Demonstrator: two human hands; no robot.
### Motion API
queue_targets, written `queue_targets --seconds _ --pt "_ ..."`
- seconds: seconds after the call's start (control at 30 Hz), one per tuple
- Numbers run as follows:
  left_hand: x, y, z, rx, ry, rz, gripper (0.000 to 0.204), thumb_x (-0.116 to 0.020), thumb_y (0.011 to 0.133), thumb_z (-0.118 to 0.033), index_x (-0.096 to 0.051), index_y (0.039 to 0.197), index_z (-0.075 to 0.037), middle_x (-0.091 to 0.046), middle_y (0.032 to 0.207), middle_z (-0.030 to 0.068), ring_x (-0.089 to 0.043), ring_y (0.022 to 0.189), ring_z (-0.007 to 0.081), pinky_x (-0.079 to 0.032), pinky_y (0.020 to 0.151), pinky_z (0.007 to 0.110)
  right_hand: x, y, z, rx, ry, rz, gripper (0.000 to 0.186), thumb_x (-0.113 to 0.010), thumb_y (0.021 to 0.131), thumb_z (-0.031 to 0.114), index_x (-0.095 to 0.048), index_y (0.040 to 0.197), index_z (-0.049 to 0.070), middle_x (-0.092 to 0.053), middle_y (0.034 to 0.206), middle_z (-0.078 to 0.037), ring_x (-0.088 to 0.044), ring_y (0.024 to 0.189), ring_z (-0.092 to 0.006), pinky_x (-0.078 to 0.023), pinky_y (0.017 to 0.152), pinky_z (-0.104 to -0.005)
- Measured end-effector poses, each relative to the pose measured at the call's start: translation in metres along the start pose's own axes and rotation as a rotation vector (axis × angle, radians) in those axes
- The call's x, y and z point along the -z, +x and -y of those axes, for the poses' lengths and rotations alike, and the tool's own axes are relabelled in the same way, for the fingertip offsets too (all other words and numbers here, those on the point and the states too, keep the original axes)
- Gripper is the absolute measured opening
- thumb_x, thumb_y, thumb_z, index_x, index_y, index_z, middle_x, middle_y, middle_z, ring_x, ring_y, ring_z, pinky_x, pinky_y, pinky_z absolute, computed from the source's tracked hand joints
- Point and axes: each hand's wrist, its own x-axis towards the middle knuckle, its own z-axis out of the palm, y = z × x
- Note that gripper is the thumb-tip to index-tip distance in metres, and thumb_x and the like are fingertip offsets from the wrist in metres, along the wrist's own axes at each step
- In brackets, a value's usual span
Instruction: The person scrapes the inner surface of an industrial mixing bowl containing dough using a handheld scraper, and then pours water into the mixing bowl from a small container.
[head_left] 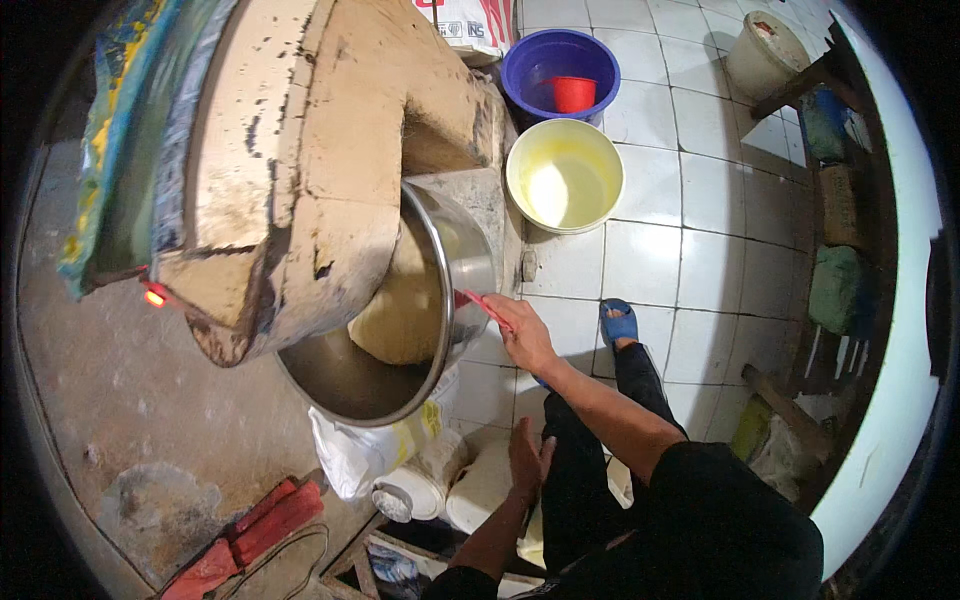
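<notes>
A large tan dough mixer (340, 120) stands at the left, its paint chipped. Under its head sits a tilted steel mixing bowl (470, 250), partly covered by the machine. Inside the bowl lies a pale mass of dough (405, 315). My right hand (525, 338) is closed on a thin red plastic tool (487, 309) beside the bowl's outer right wall; its kind is hard to make out. My left hand (528, 460) hangs low by my leg, fingers apart and holding nothing, near some white tubs (480, 495).
A yellow bucket (565, 178) and a blue basin (560, 60) with a red cup (574, 94) stand on the tiled floor. White sacks (360, 450) lie below the bowl. Red cloth (245, 540) lies lower left. A dark shelf (850, 230) runs along the right.
</notes>
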Motion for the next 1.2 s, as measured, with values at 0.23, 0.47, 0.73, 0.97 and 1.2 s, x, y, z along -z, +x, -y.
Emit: queue_targets --seconds 0.23,0.47,0.73,0.97,1.2 --pt "-0.029 0.066 0.021 -0.23 0.134 0.117 0.07 -0.056 0.085 -0.038 -0.027 0.136 0.0 -0.033 0.135 0.0236 -0.028 0.128 0.0379 -0.022 0.105 0.048 -0.033 0.002 -0.05 0.13 0.075 -0.023 0.05 -0.052 0.069 -0.009 -0.052 0.118 0.004 -0.054 0.119 -0.013 -0.051 0.105 -0.0333 -0.04 0.091 -0.0372" --pt "-0.033 0.086 0.044 -0.173 0.2 0.315 0.067 -0.054 0.086 -0.037 -0.026 0.137 -0.003 -0.031 0.138 0.0188 -0.027 0.129 0.036 -0.021 0.106 0.047 -0.058 -0.002 -0.069 0.086 0.166 -0.197 0.044 -0.058 0.067 -0.01 -0.055 0.109 0.002 -0.056 0.11 -0.016 -0.054 0.102 -0.0336 -0.044 0.088 -0.0352" --pt "-0.024 0.097 0.022 -0.272 0.111 0.15 0.06 -0.052 0.088 -0.033 -0.03 0.135 -0.004 -0.031 0.137 0.0186 -0.027 0.13 0.0345 -0.021 0.106 0.047 -0.046 0.025 -0.098 0.081 0.2 -0.139 0.046 -0.062 0.064 -0.01 -0.057 0.108 0.003 -0.057 0.109 -0.014 -0.056 0.1 -0.0318 -0.047 0.084 -0.0332" --pt "-0.025 0.107 0.01 -0.298 0.066 0.17 0.055 -0.053 0.087 -0.031 -0.035 0.131 -0.003 -0.035 0.135 0.0181 -0.029 0.128 0.0354 -0.022 0.106 0.046 -0.054 0.016 -0.103 0.036 0.258 -0.145 0.042 -0.063 0.068 -0.006 -0.058 0.108 0.003 -0.057 0.11 -0.014 -0.056 0.1 -0.0317 -0.047 0.084 -0.0335" --pt "-0.029 0.111 0.014 -0.307 0.057 0.246 0.053 -0.057 0.085 -0.024 -0.036 0.129 -0.003 -0.037 0.134 0.0164 -0.032 0.127 0.0348 -0.025 0.105 0.045 -0.058 0.023 -0.111 0.04 0.24 -0.186 0.041 -0.064 0.068 -0.004 -0.059 0.108 0.004 -0.057 0.11 -0.014 -0.057 0.1 -0.0319 -0.047 0.084 -0.0343"
